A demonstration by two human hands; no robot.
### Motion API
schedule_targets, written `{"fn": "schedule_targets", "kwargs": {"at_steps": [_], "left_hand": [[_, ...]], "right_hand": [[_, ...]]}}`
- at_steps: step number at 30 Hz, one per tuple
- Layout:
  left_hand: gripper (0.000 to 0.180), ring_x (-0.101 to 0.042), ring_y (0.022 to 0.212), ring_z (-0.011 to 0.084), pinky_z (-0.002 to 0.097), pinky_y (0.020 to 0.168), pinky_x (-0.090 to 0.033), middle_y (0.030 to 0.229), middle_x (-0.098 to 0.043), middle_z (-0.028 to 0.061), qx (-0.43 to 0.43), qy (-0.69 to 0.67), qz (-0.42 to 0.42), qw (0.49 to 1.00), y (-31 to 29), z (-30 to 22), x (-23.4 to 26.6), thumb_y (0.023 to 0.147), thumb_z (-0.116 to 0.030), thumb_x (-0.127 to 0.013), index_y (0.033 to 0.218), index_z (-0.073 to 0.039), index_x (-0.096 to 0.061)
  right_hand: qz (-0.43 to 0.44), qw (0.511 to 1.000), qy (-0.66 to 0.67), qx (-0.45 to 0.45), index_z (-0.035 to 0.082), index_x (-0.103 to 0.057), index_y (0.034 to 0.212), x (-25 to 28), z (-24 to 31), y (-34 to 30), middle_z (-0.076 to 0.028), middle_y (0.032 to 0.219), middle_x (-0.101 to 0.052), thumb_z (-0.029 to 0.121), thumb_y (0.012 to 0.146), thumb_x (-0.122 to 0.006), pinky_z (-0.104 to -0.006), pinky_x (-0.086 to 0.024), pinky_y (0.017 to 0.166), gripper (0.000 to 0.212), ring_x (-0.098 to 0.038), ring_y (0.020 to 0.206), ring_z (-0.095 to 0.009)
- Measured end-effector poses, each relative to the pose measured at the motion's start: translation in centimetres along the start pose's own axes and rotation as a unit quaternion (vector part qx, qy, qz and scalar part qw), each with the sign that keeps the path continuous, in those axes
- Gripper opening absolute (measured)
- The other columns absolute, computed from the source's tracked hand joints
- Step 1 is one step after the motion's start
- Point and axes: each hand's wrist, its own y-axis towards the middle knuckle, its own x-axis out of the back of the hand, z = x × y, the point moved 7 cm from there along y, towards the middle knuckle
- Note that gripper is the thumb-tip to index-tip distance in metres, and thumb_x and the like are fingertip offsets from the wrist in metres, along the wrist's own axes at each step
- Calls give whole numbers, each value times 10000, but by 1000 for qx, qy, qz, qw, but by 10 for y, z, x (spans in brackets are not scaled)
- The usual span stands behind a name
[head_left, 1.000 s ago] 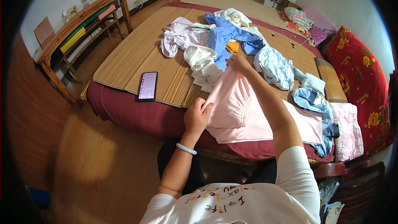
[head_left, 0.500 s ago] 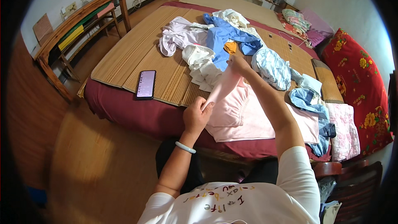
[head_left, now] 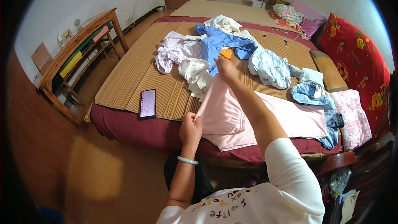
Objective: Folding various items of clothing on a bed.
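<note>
A pale pink garment lies along the near edge of the bed, its far right part flat and its left part lifted. My left hand, with a pale bangle at the wrist, is closed on the near corner of the lifted part. Farther in, my right hand pinches its far edge, so the pink cloth stretches between both hands. Whether it is a top or trousers I cannot tell. Just beyond my right hand lie a blue garment, a small orange cloth and a white garment.
A phone with its screen lit lies on the bamboo mat. Striped garments, a lilac garment and a light blue garment lie around. A folded pink-white cloth and red cushion are at right.
Both hands have shifted left, still holding the pink garment. The left hand is lower, and the cloth between them has spread from a narrow fold into a wider panel. The view has shifted slightly.
</note>
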Motion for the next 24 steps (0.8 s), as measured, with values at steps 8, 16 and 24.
{"fn": "schedule_targets", "kwargs": {"at_steps": [8, 16, 24], "left_hand": [[309, -656, 895, 369, 476, 747, -507, 957, -682, 170, 40, 59, 53, 996, 7, 11, 1, 928, -287, -577, 1167, -92, -567], [254, -656, 834, 310, 414, 757, -499, 885, -676, 148, 29, 42, 30, 998, 4, 10, -3, 917, -201, -593, 1131, -67, -608], [270, -659, 861, 294, 401, 765, -499, 933, -678, 165, 33, 49, 34, 998, 5, 18, 1, 924, -206, -592, 1135, -39, -615]], "right_hand": [[23, 982, 65, 176, 56, -573, 1189, 24, 43, -73, -193, 1206, -584, 389, 945, -509, -457, -435, 928, 417, -556, 1115, -361], [196, 980, -18, 24, 46, -364, 1466, -21, -17, -104, -191, 1528, -336, 578, 960, -362, -558, -209, 1146, 734, -266, 1445, -325], [136, 983, 0, 123, 104, -375, 1469, 35, -20, -146, -170, 1516, -359, 564, 956, -444, -570, -228, 1134, 693, -317, 1417, -324]]}}
